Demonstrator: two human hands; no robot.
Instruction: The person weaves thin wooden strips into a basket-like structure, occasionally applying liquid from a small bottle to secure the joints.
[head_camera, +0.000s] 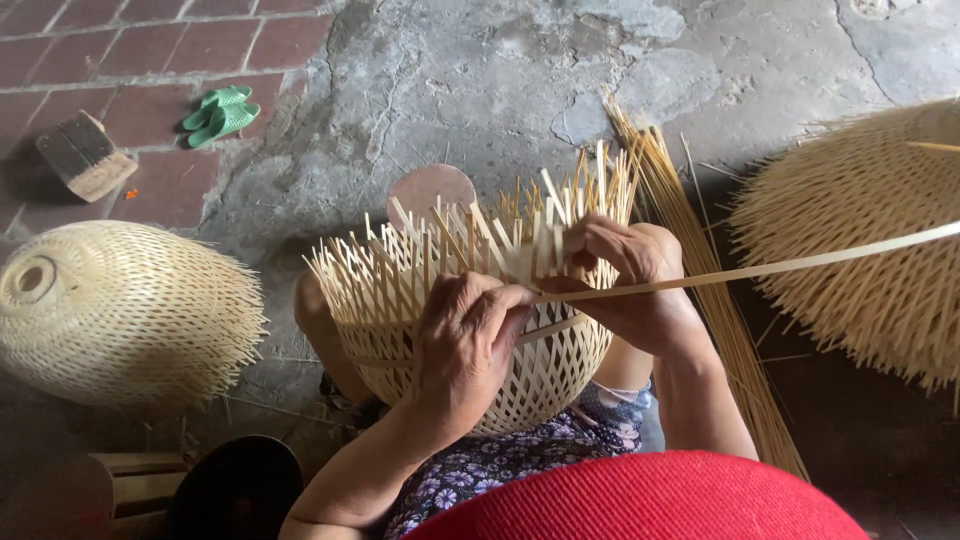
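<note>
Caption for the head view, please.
Left hand and right hand weave a long bamboo strip into an unfinished basket on the lap.

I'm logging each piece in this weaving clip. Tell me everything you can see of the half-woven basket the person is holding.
The half-woven basket is a rounded bowl of pale bamboo-like strips in an open lattice. Its rim is unfinished, with loose strip ends bristling upward and outward. It rests on the person's lap, tilted towards the camera. The left hand presses on its near wall; the right hand grips the rim and a long flat strip running off to the right.

Half-woven bamboo basket (470, 330) on lap, long strip (760, 270) threaded in
</note>
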